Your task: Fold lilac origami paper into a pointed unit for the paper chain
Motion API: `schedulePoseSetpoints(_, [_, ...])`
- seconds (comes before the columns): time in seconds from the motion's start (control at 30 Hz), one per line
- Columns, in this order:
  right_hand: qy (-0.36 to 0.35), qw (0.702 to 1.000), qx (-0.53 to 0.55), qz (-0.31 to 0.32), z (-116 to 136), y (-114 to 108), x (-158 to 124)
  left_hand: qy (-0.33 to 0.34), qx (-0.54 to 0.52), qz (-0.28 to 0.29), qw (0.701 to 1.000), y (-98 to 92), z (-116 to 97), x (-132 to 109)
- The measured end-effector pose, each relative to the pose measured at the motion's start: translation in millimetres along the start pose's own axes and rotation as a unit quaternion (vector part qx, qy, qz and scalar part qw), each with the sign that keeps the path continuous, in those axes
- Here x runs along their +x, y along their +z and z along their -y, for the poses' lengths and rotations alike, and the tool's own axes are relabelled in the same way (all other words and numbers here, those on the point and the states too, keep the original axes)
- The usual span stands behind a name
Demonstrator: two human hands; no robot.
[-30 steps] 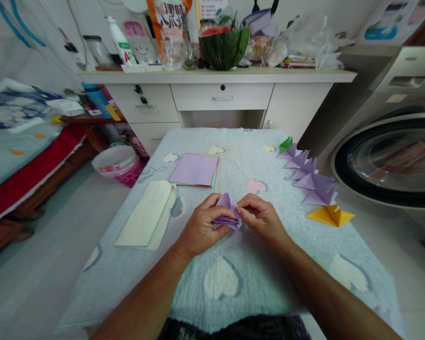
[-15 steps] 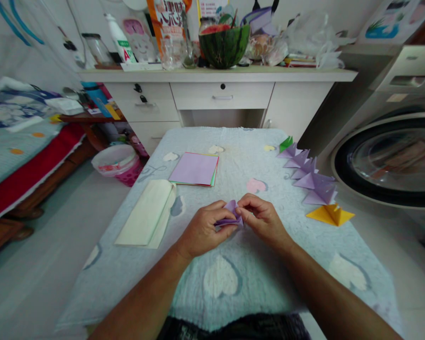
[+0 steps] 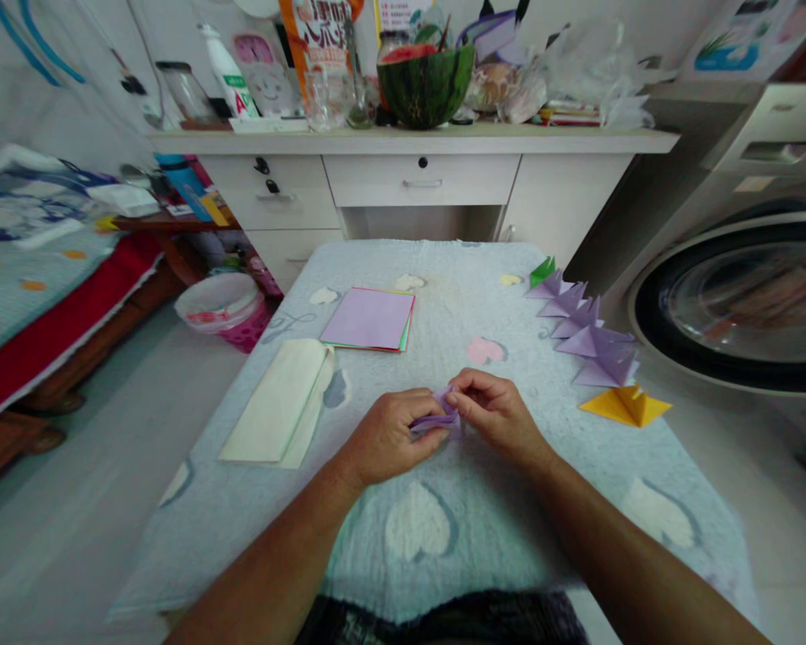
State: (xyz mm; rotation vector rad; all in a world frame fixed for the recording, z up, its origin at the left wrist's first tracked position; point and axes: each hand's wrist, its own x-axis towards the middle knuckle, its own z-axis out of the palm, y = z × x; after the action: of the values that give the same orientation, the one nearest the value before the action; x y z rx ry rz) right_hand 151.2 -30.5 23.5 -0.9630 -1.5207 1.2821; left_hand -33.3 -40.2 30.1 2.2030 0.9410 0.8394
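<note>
A small folded purple paper (image 3: 436, 420) is held between both hands over the cloth-covered table (image 3: 436, 269). My left hand (image 3: 393, 432) grips its left side, thumb below and fingers above. My right hand (image 3: 497, 410) pinches its upper right edge between thumb and index finger. Farther back lies a stack of coloured square sheets (image 3: 369, 319), purple on top. A pale folded paper packet (image 3: 275, 403) rests left of my left hand. Along the right edge runs a row of folded purple pieces (image 3: 595, 342), with a green one (image 3: 543, 270) behind and a yellow one (image 3: 626, 408) in front.
Beyond the table stands a white cabinet (image 3: 422, 168) bearing a cut watermelon (image 3: 426, 85), jars and bags. A washing machine (image 3: 766, 188) is at the right. On the floor at the left sits a pink bin (image 3: 245, 331), near a bed (image 3: 33, 287).
The upper part of the purple paper is pressed lower between my fingers. Both hands have stayed in nearly the same place.
</note>
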Motion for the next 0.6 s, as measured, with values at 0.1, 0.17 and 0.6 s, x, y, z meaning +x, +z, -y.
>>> schedulePoseSetpoints(0.1, [0.012, 1.000, 0.018, 0.002, 1.3, -1.1, 0.2, -0.006, 0.001, 0.011, 1.000, 0.0, 1.0, -0.8])
schedulePoseSetpoints(0.17, [0.014, 0.999, 0.034, 0.003, 2.1, -1.3, 0.1, -0.010, 0.003, 0.017, 1.000, 0.5, 1.8, -1.4])
schedulePoseSetpoints(0.6, [-0.062, 0.991, 0.122, 0.004, -7.8, -6.4, -2.1, 0.018, -0.055, -0.142, 0.988, -5.2, 2.2, -1.5])
